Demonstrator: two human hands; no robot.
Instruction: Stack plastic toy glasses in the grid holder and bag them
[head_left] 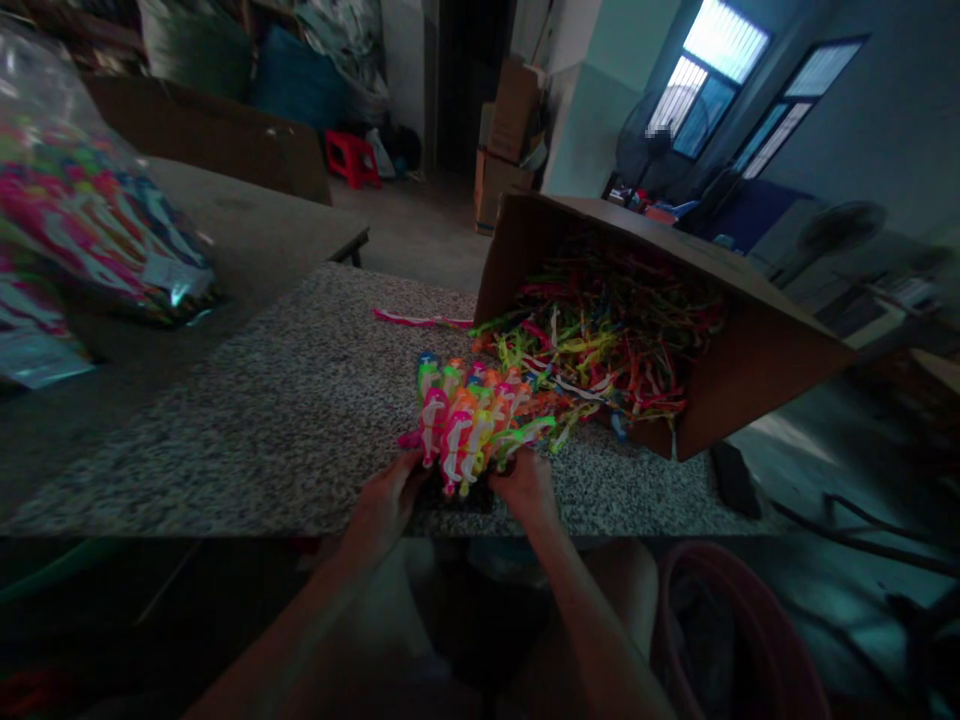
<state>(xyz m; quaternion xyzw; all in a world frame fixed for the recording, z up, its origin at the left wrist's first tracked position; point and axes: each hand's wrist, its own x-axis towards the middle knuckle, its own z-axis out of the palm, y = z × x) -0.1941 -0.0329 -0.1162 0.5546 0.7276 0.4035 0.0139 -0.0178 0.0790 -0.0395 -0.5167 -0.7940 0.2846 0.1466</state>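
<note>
A tight cluster of small bright plastic figures (469, 425), in pink, orange, yellow, green and white, stands near the front edge of the speckled stone tabletop (300, 400). Beneath it lies something dark (454, 495), too dim to make out. My left hand (386, 495) is at the cluster's lower left, fingers bent and partly hidden. At the lower right, my right hand (526, 487) has its fingers closed at the end of a green-and-white plastic strip figure (529, 432). To the right, an open cardboard box (757, 370) on its side spills tangled plastic strips (600, 330).
A single pink strip (424, 319) lies behind the cluster. Clear bags of colourful pieces (97, 210) stand on the left table. A dark flat object (733, 480) lies right of the box. Below the table edge stands a pink tub (739, 620). A red stool (352, 157) is farther back.
</note>
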